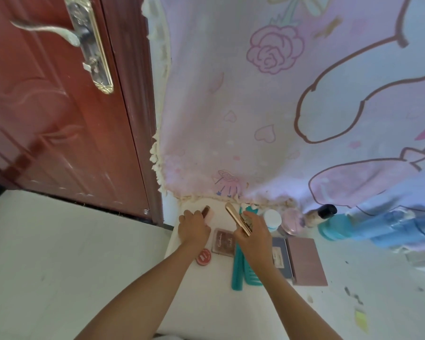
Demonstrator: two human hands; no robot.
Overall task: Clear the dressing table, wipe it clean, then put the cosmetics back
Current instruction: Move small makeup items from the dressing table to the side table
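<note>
Gold tube (233, 213), likely light, stiff and slick, hangs tilted over the far left of the surface (219, 303), right grip (252, 231) curled round its near end, while left grip (194, 227) curls round a pink case (208, 214).

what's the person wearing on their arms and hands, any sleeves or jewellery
Nothing worn shows. The left forearm and right forearm are bare to the picture's bottom edge, no sleeves in view. The left hand and right hand have no gloves; no watch, bracelet or ring is visible.
</note>
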